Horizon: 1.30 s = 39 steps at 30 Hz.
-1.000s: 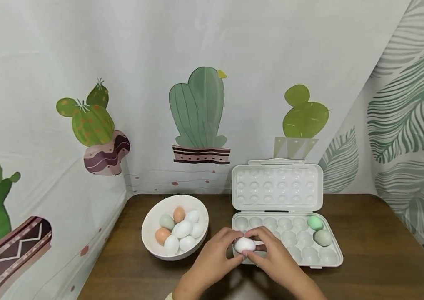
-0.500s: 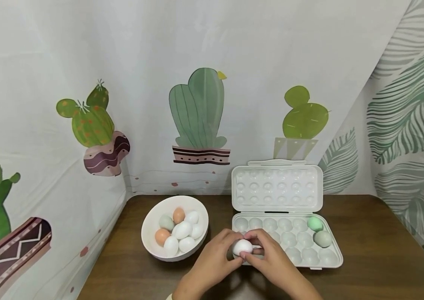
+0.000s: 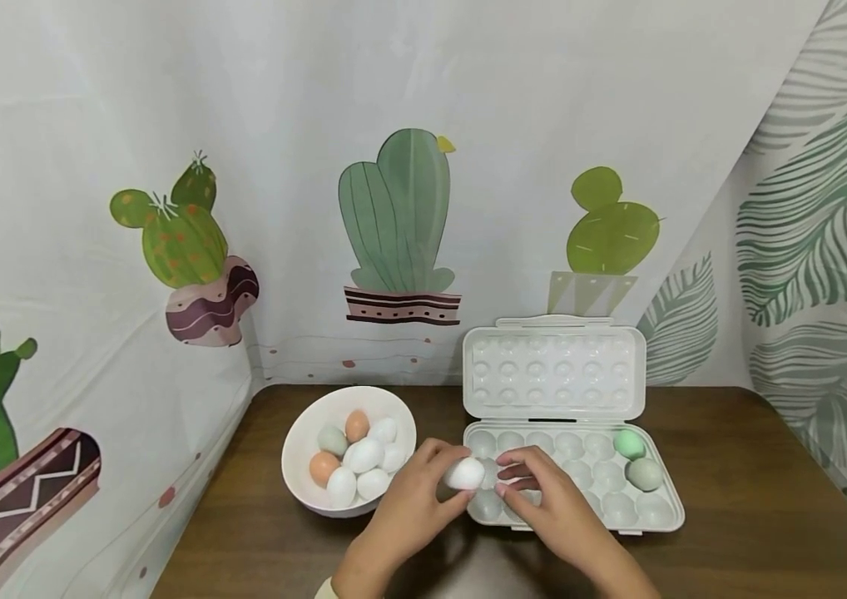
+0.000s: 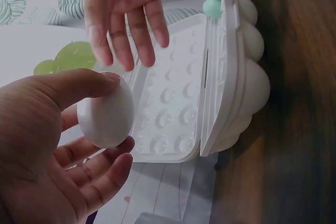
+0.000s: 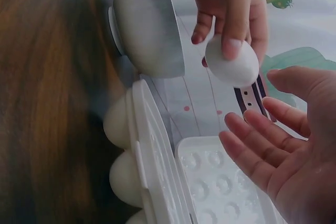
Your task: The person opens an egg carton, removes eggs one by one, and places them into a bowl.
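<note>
A white egg (image 3: 466, 473) is pinched between the thumb and fingers of my left hand (image 3: 416, 497), in the air between the bowl and the carton. In the left wrist view the egg (image 4: 107, 113) stands nearly upright in that grip. My right hand (image 3: 549, 499) is apart from the egg, its fingers relaxed and spread over the left part of the white egg carton (image 3: 577, 524); the right wrist view shows nothing in its palm. A green egg (image 3: 629, 444) and a grey-green egg (image 3: 645, 475) sit in the carton's right end. Some cups are hidden behind the right hand.
Left of the carton stands a white bowl (image 3: 299, 491) with several white, brown and pale green eggs. The carton's lid (image 3: 554, 408) leans open toward the cactus-printed cloth (image 3: 393, 353) behind. Everything rests on a dark wooden table (image 3: 229, 499).
Both hands were on the white egg earlier. Now the right hand has let go and drawn off to the right, while the left hand has moved slightly left and up with the egg.
</note>
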Tool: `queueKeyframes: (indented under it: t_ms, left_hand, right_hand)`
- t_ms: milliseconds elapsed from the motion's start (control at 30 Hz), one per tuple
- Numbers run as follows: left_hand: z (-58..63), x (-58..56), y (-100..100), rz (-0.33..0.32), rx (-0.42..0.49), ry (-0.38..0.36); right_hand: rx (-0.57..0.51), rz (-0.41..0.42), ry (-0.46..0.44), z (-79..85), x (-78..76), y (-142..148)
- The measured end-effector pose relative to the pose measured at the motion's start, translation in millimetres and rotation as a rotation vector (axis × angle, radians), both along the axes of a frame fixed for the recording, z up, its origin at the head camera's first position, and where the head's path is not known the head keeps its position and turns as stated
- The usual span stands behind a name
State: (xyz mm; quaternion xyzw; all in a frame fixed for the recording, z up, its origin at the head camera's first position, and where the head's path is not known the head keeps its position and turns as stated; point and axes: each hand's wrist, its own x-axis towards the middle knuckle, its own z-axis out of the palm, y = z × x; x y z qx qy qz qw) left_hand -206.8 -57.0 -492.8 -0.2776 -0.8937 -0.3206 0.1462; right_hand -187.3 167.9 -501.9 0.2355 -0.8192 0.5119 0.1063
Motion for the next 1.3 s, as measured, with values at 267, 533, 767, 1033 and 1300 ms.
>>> queueKeyframes:
  t_ms: [267,533,767,1033,1300]
  left_hand:
    - [1.9,-3.3,-8.0,0.041,0.044,0.016]
    - [1.6,-4.3,-14.6,0.077,0.065,0.014]
    - [4.1,-6.2,-18.1,0.091,0.067,-0.006]
    - [9.1,-10.5,-25.0,0.113,0.071,-0.034]
    - [6.9,-14.3,-34.7,0.160,0.092,-0.025]
  right_hand:
    - [0.100,-0.108,0.028,3.4,-2.0,11.7]
    - [0.148,-0.207,0.039,6.5,-3.7,19.8]
    - [0.170,-0.247,0.059,6.2,-5.2,26.6]
    - [0.215,-0.300,0.067,8.9,-7.8,34.0]
    - [0.267,-0.400,0.008,11.9,-8.9,47.2]
